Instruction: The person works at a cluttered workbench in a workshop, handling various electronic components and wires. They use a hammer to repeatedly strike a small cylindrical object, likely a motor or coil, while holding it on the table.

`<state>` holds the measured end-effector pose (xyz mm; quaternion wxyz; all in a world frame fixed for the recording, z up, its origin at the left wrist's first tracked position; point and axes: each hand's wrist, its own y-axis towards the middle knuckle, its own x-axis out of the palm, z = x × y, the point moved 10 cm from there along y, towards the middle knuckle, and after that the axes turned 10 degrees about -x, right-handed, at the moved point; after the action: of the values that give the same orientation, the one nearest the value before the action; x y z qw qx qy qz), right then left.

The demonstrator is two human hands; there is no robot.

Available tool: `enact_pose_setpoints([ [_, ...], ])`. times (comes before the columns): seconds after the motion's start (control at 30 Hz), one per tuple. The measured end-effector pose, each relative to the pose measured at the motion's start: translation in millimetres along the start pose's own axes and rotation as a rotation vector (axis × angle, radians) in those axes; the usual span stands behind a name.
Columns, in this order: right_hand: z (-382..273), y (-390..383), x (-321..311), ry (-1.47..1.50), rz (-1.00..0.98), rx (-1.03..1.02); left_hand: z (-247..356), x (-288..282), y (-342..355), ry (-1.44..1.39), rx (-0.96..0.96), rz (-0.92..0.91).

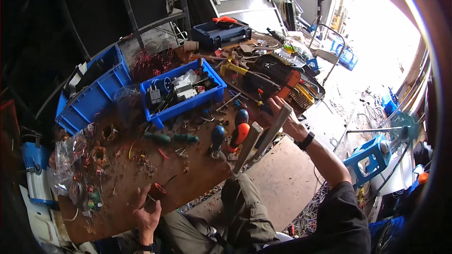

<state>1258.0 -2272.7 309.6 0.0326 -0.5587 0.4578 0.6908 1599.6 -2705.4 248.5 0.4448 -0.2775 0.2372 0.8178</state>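
At the near edge of the brown workbench [188, 178], my left hand [148, 214] has its fingers apart. Just beyond its thumb lies a small reddish cylindrical piece [158, 190] with a dark centre; whether they touch is unclear. My right hand [284, 118] reaches to the bench's right side, fingers curled down among tools. What it grips is mostly hidden, though a dark handle [266, 109] shows beside its fingers. Nearby are a dark blue rounded handle [218, 135], an orange-and-black handle [240, 134] and an upright metal bracket with two arms [249, 146].
A blue crate [183, 106] of electrical parts stands mid-bench, with a larger blue bin [96, 91] to its left. Green-handled screwdrivers [172, 138] lie in front. An open tool case [278, 77] is behind my right hand. A blue stool [369, 160] stands at right.
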Motion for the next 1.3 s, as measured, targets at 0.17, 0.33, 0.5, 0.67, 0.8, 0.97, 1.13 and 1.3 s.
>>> enact_pose_setpoints([
  [0.17, 23, -7, 29, 0.128, -0.077, -0.005, 14, -13, 2, -0.064, 0.117, 0.087],
  [0.33, 45, -22, 38, 0.215, -0.194, 0.068, 1, -12, 9, -0.107, 0.121, 0.045],
  [0.5, 70, -31, 24, 0.387, -0.228, 0.283, 0, -23, 5, -0.087, 0.098, 0.065],
  [0.67, 103, -93, -34, 0.711, -0.024, 0.694, -9, -18, 5, -0.135, 0.032, 0.017],
  [0.8, 37, -132, -164, 0.439, 0.419, 0.506, -14, -10, 8, -0.187, 0.076, 0.032],
  [0.97, -82, -165, -190, 1.062, 0.528, 0.879, -22, -10, 6, -0.259, 0.0, -0.019],
  [1.13, -225, -159, -122, 1.177, 0.146, 0.812, -24, -14, 1, -0.216, 0.053, 0.011],
  [1.3, -342, -132, -10, 1.304, -0.53, 0.715, -21, -14, 1, -0.237, 0.092, 0.038],
])
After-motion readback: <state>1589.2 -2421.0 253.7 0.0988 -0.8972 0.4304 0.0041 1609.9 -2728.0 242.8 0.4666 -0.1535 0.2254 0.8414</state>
